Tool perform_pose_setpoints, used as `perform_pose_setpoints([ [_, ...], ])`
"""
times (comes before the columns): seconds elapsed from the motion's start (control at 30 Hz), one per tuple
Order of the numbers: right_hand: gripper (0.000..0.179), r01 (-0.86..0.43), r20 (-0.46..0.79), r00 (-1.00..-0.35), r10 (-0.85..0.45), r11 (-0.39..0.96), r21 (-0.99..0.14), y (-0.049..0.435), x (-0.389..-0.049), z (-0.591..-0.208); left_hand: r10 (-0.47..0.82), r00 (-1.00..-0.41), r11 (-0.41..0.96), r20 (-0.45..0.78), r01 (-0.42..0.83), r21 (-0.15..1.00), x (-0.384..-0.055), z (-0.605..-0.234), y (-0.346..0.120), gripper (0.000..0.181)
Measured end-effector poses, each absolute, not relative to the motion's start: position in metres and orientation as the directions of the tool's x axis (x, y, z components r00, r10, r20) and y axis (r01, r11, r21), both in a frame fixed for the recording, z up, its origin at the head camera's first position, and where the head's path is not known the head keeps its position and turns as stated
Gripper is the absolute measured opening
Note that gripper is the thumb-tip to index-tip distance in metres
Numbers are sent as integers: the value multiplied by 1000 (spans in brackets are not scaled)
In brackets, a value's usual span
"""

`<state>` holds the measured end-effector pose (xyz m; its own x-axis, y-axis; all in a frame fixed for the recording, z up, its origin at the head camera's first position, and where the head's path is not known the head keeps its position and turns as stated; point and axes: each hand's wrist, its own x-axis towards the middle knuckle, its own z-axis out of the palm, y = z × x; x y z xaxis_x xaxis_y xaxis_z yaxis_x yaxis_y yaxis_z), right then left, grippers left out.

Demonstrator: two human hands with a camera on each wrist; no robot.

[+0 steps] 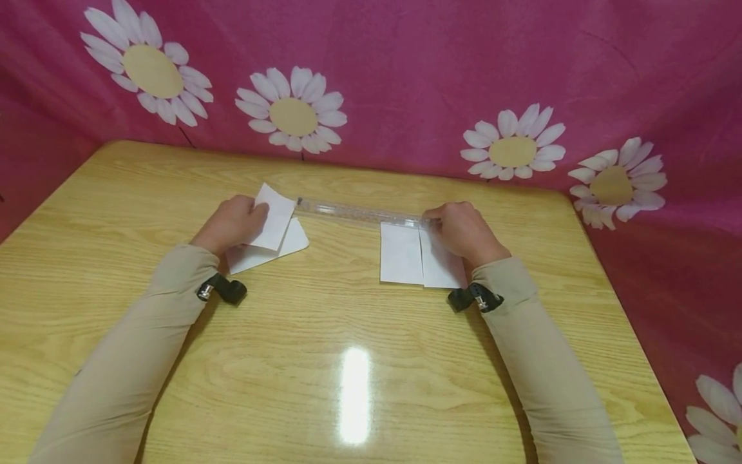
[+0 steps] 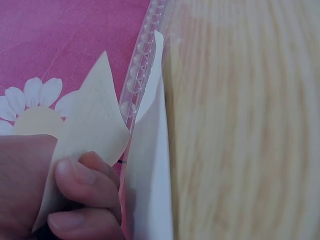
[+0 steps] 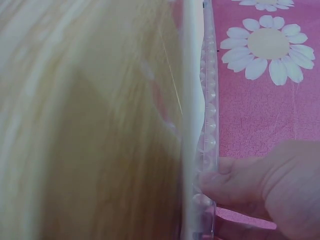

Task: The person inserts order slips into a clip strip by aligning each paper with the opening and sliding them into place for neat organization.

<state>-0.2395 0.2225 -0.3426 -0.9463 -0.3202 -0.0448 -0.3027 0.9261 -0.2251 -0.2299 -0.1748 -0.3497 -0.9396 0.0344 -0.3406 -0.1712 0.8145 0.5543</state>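
My left hand (image 1: 234,222) pinches a white paper piece (image 1: 272,216) between thumb and fingers. A second white paper piece (image 1: 292,240) lies under it, angled on the table. At the right, my right hand (image 1: 466,233) grips the end of a long clear plastic strip (image 1: 353,212), its thumb pressed on the strip in the right wrist view. A row of round bumps (image 3: 210,110) runs along the strip. Its other end reaches close to the paper in my left hand. Two white paper rectangles (image 1: 400,254) lie side by side below the strip, the right one partly covered by my right hand.
A wood-grain table (image 1: 290,361) spreads under everything, with a bright light reflection near its front. Behind it hangs a magenta cloth (image 1: 406,77) with large white daisies. Each wrist wears a black strap with a small camera (image 1: 232,291).
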Motion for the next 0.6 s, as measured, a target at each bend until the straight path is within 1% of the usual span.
perform_pose_setpoints([
  [0.23,36,-291,-53,-949,-311,927,-237,222,-239,-342,49,-949,829,-313,-136,542,-232,-354,-175,59],
  [0.6,36,-304,-43,-946,-321,925,-227,223,-239,-343,57,-955,833,-291,-115,542,-233,-357,-175,55],
])
